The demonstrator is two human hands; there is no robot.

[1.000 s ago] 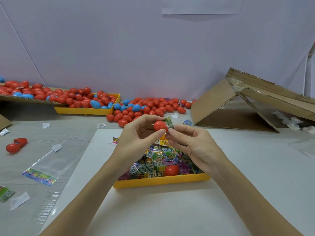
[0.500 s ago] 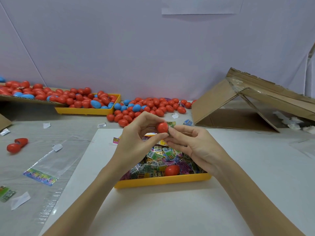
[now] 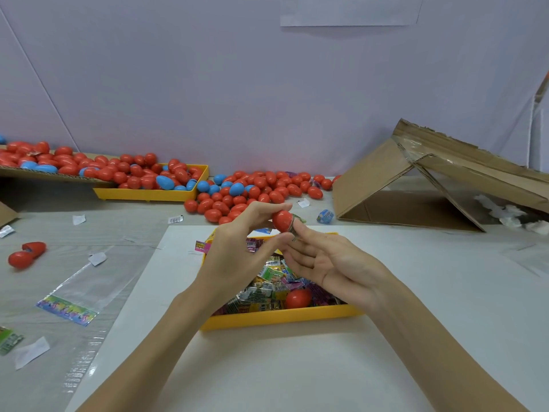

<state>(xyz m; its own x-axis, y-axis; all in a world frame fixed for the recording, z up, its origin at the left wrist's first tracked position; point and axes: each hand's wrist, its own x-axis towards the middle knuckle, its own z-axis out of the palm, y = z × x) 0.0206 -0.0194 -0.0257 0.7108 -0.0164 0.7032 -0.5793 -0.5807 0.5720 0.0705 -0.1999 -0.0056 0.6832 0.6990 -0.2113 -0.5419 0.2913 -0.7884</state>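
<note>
- My left hand (image 3: 237, 248) grips the egg (image 3: 282, 220) above the far end of the tray (image 3: 282, 316).
- My right hand (image 3: 332, 263), fingers loose, presses a packet (image 3: 298, 219) into the egg's seam.
- I judge this the stuffing step; next, tuck the packet in fully and snap the egg closed.

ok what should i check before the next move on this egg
1. Egg held securely: ok. The left hand pinches the red egg between thumb and fingertips.
2. Packet fully inside: not ok. The packet sticks out on the egg's right side.
3. Other hand free to push: ok. The right hand is loose-fingered, with its thumb tip by the packet.
4. Egg halves closed: cannot tell. The packet and fingers hide the seam.
5. Drop zone below: ok. The yellow tray lies under both hands, so a slipped packet should land in it.
</note>
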